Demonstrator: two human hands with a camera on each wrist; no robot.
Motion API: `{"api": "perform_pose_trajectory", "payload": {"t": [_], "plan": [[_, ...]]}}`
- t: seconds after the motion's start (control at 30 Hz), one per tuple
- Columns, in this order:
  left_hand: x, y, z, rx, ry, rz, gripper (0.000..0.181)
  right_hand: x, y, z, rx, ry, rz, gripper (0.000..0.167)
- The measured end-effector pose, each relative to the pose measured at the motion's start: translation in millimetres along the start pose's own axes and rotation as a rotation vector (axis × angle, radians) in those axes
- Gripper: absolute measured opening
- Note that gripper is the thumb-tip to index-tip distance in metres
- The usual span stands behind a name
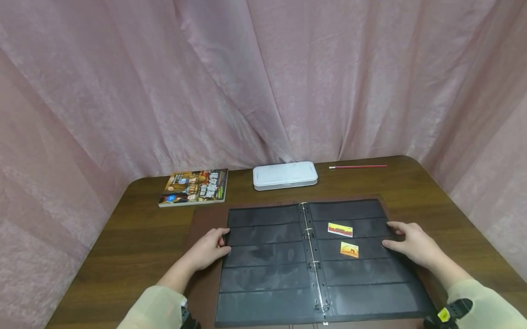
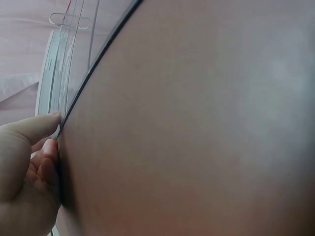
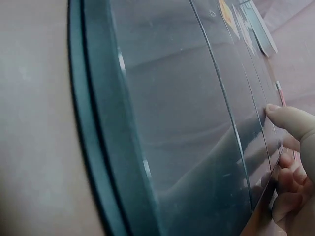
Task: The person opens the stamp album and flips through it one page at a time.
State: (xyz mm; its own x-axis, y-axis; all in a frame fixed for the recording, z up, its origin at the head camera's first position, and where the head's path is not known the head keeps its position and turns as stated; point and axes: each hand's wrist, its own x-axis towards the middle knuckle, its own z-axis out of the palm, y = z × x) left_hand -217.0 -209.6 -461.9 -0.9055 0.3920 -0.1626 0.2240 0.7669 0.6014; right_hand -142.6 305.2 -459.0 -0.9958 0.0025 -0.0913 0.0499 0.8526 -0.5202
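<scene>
A ring-binder album [image 1: 267,275] lies spread on the table, its black pages divided into clear pocket strips. Along its left page edge, my left hand [image 1: 210,248] pinches the rim; the left wrist view shows the thumb [image 2: 42,127] at the edge with curled fingers below. My right hand [image 1: 416,245] holds the opposite edge, its thumb [image 3: 285,118] over the page and the other fingers bent beside the edge. On the right page are a small yellow-and-red card [image 1: 340,230] and, lower, a small orange card [image 1: 349,249]. Metal rings [image 1: 311,250] run down the middle.
At the back of the wooden table [image 1: 118,247] lie a comic-style book [image 1: 194,187] on the left, a white tin case [image 1: 285,176] in the middle and a thin red stick [image 1: 359,167] on the right. Pink curtains [image 1: 260,77] hang behind and at both sides.
</scene>
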Motion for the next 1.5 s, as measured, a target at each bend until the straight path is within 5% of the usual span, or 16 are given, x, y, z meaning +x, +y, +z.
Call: {"api": "perform_pose_trajectory", "payload": {"t": [0.37, 1.1, 1.5], "plan": [[-0.2, -0.7, 1.4, 0.011, 0.01, 0.014, 0.051, 2.1, -3.3, -1.4, 0.035, -0.041, 0.045, 0.088], [-3.4, 0.2, 2.1, 0.001, 0.005, -0.002, 0.051, 0.2, 0.0, -0.9, 0.091, 0.007, -0.04, 0.07], [-2.1, -1.2, 2.2, 0.003, 0.005, 0.008, 0.051, -4.3, -1.0, -6.9, 0.193, 0.005, 0.03, 0.071]]}}
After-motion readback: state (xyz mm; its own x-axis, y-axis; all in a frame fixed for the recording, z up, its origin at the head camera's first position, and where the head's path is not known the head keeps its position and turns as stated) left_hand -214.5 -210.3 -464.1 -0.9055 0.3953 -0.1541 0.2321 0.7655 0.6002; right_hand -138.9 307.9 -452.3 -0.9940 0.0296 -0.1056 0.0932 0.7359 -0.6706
